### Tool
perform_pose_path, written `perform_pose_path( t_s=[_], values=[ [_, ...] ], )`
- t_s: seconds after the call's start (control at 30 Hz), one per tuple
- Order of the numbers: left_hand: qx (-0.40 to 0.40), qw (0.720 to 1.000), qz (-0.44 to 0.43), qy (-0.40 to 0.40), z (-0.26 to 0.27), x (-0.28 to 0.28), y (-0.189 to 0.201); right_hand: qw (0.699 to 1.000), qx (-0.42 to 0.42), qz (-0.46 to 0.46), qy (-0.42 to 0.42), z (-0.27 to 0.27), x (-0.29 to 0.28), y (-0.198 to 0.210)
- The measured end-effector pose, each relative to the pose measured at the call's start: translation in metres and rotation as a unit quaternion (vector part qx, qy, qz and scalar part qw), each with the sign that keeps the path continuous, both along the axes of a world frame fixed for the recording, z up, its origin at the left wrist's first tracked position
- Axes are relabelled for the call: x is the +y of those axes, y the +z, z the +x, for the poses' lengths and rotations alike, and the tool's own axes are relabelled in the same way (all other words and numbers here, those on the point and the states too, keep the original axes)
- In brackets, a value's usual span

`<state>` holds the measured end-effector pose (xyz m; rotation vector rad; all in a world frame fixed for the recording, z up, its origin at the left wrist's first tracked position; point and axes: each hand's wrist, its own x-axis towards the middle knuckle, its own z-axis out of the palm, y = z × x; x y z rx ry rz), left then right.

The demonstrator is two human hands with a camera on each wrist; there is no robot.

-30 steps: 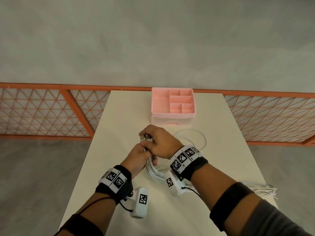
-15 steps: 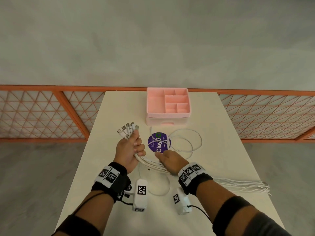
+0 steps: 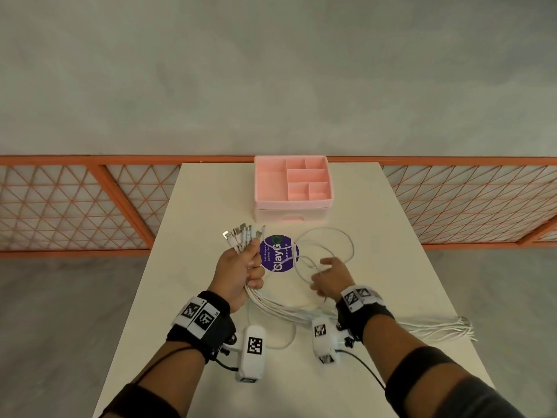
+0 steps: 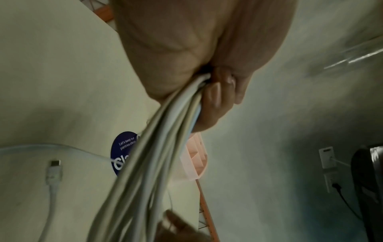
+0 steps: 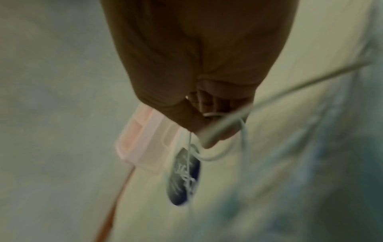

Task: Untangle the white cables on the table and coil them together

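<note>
My left hand (image 3: pixel 241 270) grips a bundle of white cables (image 3: pixel 286 309) just below their plugs (image 3: pixel 241 235), which fan out above the fist. In the left wrist view the fingers (image 4: pixel 217 98) curl round the bundle (image 4: pixel 161 147). The bundle trails right under my right wrist to its far ends (image 3: pixel 452 327) at the table's right edge. My right hand (image 3: pixel 328 277) sits over a loose white cable (image 3: pixel 351 251) looped on the table. The blurred right wrist view shows that hand (image 5: pixel 207 117) with fingers curled, hooking a strand of the loose cable (image 5: pixel 244 131).
A pink compartment organizer (image 3: pixel 294 188) stands at the back middle of the cream table (image 3: pixel 211 206). A round purple sticker (image 3: pixel 280 257) lies between my hands. Another cable end with a plug (image 4: pixel 53 170) lies near my left wrist. An orange lattice railing (image 3: pixel 75 206) runs behind.
My hands, together on the plugs a second ago, have parted. The left keeps the bundle raised. The right has slid right along the bundle and now takes the loose loop.
</note>
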<state>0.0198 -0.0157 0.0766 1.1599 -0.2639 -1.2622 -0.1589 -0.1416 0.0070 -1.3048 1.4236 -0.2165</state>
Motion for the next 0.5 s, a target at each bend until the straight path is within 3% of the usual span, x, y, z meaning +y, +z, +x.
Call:
perform_pose_path(
  t_s=[0.1,0.17,0.3,0.5],
  values=[
    [-0.065,0.996,0.060,-0.027,-0.003,0.003,-0.011,0.969,-0.193,0.025,-0.150,0.014,-0.021,0.040],
    [-0.092,0.990,0.095,-0.042,-0.006,0.006,-0.022,0.946,-0.269,0.060,-0.172,0.015,-0.037,0.072],
    [-0.102,0.985,0.136,-0.034,-0.005,0.013,-0.041,0.934,-0.332,0.057,-0.118,0.011,-0.059,0.131],
    [-0.089,0.984,0.154,-0.009,0.006,0.020,-0.055,0.858,-0.457,-0.029,-0.231,-0.004,-0.084,0.174]
  ],
)
